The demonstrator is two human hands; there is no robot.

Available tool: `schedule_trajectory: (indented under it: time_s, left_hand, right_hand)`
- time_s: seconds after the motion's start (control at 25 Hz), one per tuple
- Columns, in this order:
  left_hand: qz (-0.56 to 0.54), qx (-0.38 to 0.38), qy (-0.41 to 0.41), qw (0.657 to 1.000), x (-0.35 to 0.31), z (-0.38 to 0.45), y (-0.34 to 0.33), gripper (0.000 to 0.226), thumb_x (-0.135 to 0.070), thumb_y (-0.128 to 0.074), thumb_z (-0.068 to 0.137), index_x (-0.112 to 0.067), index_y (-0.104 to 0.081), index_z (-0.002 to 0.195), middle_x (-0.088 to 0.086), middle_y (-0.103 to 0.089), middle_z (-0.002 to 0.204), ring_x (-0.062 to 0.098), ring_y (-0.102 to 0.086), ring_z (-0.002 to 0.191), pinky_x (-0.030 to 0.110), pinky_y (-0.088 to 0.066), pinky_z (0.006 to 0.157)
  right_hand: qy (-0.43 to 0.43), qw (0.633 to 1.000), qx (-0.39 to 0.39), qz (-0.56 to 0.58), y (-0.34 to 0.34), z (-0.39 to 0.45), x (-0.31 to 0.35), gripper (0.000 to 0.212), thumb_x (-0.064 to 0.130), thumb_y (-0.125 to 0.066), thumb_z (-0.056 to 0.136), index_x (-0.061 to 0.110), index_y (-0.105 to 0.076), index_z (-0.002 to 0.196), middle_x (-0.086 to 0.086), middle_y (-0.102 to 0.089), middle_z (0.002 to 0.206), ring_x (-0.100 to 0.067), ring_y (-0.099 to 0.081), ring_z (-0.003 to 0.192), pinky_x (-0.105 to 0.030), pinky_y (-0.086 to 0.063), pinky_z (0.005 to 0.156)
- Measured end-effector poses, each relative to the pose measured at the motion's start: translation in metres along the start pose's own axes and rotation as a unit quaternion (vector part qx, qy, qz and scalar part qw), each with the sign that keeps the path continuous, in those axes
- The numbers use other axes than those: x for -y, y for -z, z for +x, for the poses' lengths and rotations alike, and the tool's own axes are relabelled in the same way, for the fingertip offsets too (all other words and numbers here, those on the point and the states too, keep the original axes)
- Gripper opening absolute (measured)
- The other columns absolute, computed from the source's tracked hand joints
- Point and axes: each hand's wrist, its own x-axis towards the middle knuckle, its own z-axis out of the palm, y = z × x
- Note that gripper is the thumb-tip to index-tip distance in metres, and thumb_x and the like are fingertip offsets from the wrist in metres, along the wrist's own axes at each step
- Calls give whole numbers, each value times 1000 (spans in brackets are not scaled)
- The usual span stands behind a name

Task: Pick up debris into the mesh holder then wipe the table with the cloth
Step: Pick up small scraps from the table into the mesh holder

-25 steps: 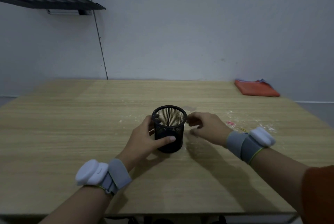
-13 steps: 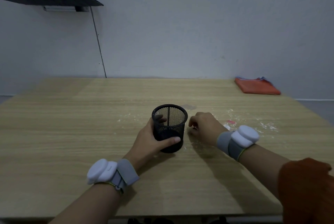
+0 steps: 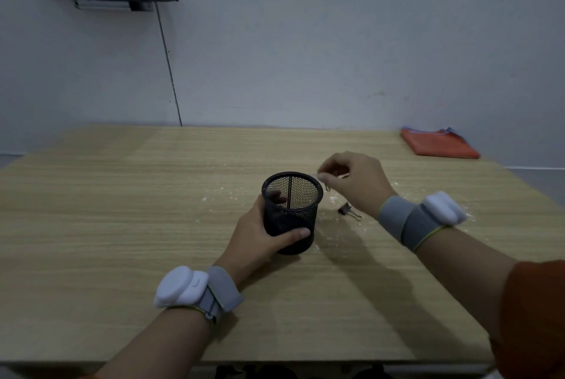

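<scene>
The left hand (image 3: 260,233) grips the upright mesh holder (image 3: 291,212) to steady it on the table (image 3: 122,225), while the right hand (image 3: 354,183) pinches a small scrap beside its rim, apparently ready to drop it in; the cloth (image 3: 438,146) waits at the far corner.

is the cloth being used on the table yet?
No. The orange cloth lies folded at the table's far right corner, apart from both hands; the left hand grips the mesh holder.
</scene>
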Motion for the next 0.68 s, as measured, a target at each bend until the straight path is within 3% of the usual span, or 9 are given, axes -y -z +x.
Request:
schedule_trajectory:
  time_s: [0.08, 0.16, 0.32, 0.44, 0.6, 0.68]
  left_hand:
    - [1, 2, 2, 1000, 0, 0, 0, 65, -56, -82, 50, -49, -51, 106, -27, -65, 103, -20, -58, 96, -3, -42, 76]
    - [5, 6, 2, 1000, 0, 0, 1, 67, -52, -83, 52, -47, -50, 109, -27, -64, 104, -23, -56, 95, -4, -42, 76]
    - [6, 2, -1, 1000, -1, 0, 0, 65, -48, -84, 53, -45, -51, 109, -30, -64, 99, -24, -56, 93, -4, -42, 73]
    - [5, 0, -4, 1000, -2, 0, 0, 63, -51, -83, 52, -48, -52, 107, -31, -65, 97, -22, -58, 93, -3, -42, 72]
    - [3, 1, -1, 1000, -2, 0, 1, 63, -54, -83, 51, -49, -52, 106, -30, -65, 100, -23, -57, 94, -4, -42, 73]
    - [1, 3, 2, 1000, -2, -1, 0, 63, -58, -81, 49, -49, -52, 105, -28, -65, 102, -21, -58, 96, -2, -43, 75]
  right_hand:
    - [2, 993, -11, 117, 12, 6, 17, 4, 19, -72, 80, 19, -74, 83, 4, -71, 77, -8, -64, 73, -17, -53, 75]
    - [33, 984, 28, 170, 17, 6, 32, 4, 18, -74, 78, 20, -74, 82, 6, -71, 77, -5, -63, 71, -23, -54, 77]
    - [161, 981, 106, -5, 7, -6, 43, 9, 19, -75, 78, 17, -75, 87, 3, -72, 85, -5, -62, 75, -7, -45, 73]
    - [194, 969, 133, -82, 1, -11, 40, 14, 24, -74, 79, 17, -76, 91, 2, -73, 90, 0, -54, 72, 1, -34, 66]
    - [128, 991, 30, -1, 8, -2, 26, 9, 17, -70, 83, 14, -77, 87, 0, -74, 85, -7, -63, 76, -9, -46, 72]
    - [55, 997, 12, -45, 11, 5, 9, 10, 14, -68, 84, 13, -76, 90, -2, -74, 89, -13, -66, 83, -14, -45, 78]
